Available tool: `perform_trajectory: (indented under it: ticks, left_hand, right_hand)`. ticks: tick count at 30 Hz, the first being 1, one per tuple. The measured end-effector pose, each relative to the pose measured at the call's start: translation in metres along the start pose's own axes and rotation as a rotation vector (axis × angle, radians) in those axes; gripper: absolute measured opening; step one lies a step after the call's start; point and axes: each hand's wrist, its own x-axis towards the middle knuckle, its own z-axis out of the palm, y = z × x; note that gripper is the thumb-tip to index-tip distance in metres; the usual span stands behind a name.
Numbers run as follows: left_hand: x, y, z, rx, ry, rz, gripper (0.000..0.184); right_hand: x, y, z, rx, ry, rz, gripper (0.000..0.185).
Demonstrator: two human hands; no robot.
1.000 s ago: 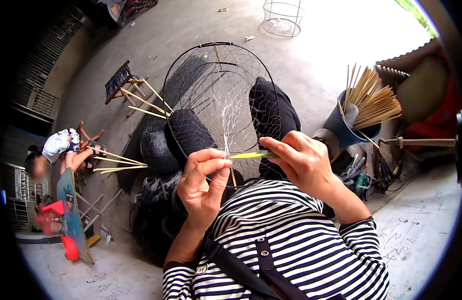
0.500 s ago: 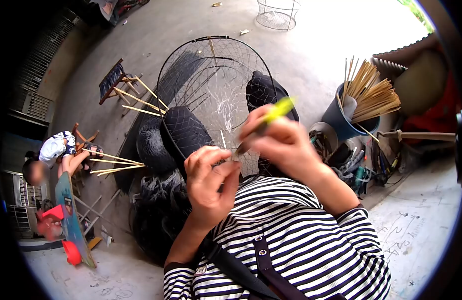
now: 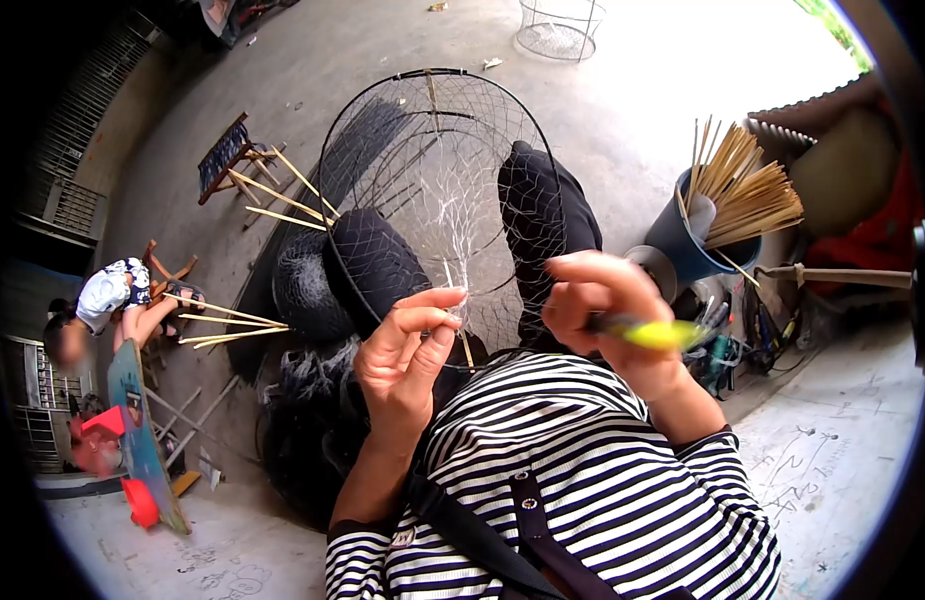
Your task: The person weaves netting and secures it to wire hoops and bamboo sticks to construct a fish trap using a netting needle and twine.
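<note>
My left hand point(image 3: 407, 355) pinches white netting point(image 3: 454, 225) between thumb and fingertips, close to the near rim of a round net cage point(image 3: 347, 110). The cage has a dark hoop and rests across my dark-clad legs. A thin light stick point(image 3: 467, 350) shows beside the pinched netting. To the right, my right hand point(image 3: 612, 315) is closed round a yellow-green tool point(image 3: 657, 334). That tool is blurred, so its exact kind is unclear. It is apart from the netting and the cage.
A blue bucket point(image 3: 672, 235) of thin sticks point(image 3: 747, 200) stands at right, with tools and bags below it. Another wire cage point(image 3: 560, 30) is at the top. A small stool point(image 3: 223, 160) and a seated person point(image 3: 112, 295) are at left, near a tilted board point(image 3: 142, 440).
My right hand has moved away from the netting to the right, and the yellow-green tool has swung round to point right. My left hand stays at the netting. The view has shifted slightly.
</note>
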Motion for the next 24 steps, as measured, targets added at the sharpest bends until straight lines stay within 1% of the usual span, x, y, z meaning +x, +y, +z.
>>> perform_trajectory:
  ticks: [1, 3, 4, 5, 7, 9, 10, 11, 12, 15, 16, 18, 19, 20, 21, 22, 23, 24]
  left_hand:
    - [-0.001, 0.002, 0.0, 0.011, -0.005, 0.008, 0.01]
    - [-0.001, 0.005, 0.002, 0.038, -0.002, 0.03, 0.009]
    - [-0.002, 0.005, 0.003, 0.044, -0.001, 0.035, 0.009]
    - [-0.002, 0.004, 0.002, 0.051, -0.003, 0.037, 0.009]
    - [-0.004, 0.003, 0.003, 0.063, 0.002, 0.039, 0.009]
    - [-0.003, 0.003, 0.002, 0.081, -0.004, 0.053, 0.009]
    - [-0.002, 0.004, 0.001, 0.075, -0.001, 0.054, 0.009]
    - [-0.002, 0.004, 0.0, 0.066, 0.003, 0.054, 0.009]
    - [-0.002, 0.003, 0.0, 0.056, 0.013, 0.051, 0.009]
    - [-0.001, 0.004, 0.001, 0.066, 0.016, 0.05, 0.008]
    - [-0.001, 0.005, 0.002, 0.069, 0.015, 0.043, 0.008]
    - [0.003, 0.008, 0.005, 0.244, -0.036, 0.098, 0.009]
    - [0.006, 0.009, 0.006, 0.329, -0.059, 0.127, 0.01]
    - [0.01, 0.01, 0.004, 0.506, -0.124, 0.219, 0.019]
    - [0.016, 0.015, 0.007, 0.598, -0.103, 0.327, 0.028]
    - [0.023, 0.021, 0.011, 0.69, -0.078, 0.436, 0.037]
    - [0.031, 0.022, 0.011, 0.755, -0.07, 0.565, 0.049]
    - [0.038, 0.025, 0.014, 0.771, -0.057, 0.611, 0.052]
  right_hand:
    - [-0.002, -0.001, 0.0, 0.255, 0.033, -0.009, 0.037]
    - [0.007, -0.015, -0.011, -0.328, -0.021, -0.006, 0.027]
    - [0.008, -0.017, -0.005, -0.33, 0.103, -0.049, 0.019]
    - [0.009, -0.02, 0.0, -0.335, 0.227, -0.091, 0.019]
    - [0.013, -0.036, -0.006, 0.203, 0.351, -0.316, 0.028]
    - [0.004, -0.03, -0.022, -0.198, 0.308, 0.007, 0.018]
    - [0.003, -0.016, -0.02, -0.63, 0.365, 0.232, 0.015]
    - [0.009, -0.001, -0.027, -1.129, 0.142, 0.116, 0.021]
    - [0.006, 0.01, -0.026, -1.227, 0.056, 0.122, 0.024]
    - [0.012, 0.009, -0.016, -1.004, -0.039, 0.124, 0.029]
    - [0.015, 0.003, -0.017, -0.959, -0.123, 0.104, 0.033]
    - [0.016, -0.001, -0.012, -0.59, -0.121, 0.064, 0.043]
    - [0.016, -0.01, -0.007, -0.281, -0.092, 0.087, 0.054]
    - [0.012, -0.012, -0.007, -0.047, -0.056, 0.109, 0.051]
    - [0.007, -0.015, -0.008, 0.187, -0.017, 0.124, 0.05]
    - [0.006, -0.019, -0.013, 0.231, -0.015, 0.117, 0.048]
    - [0.008, -0.026, -0.022, 0.145, -0.016, 0.115, 0.048]
    - [0.012, -0.029, -0.032, -0.004, -0.019, 0.104, 0.048]
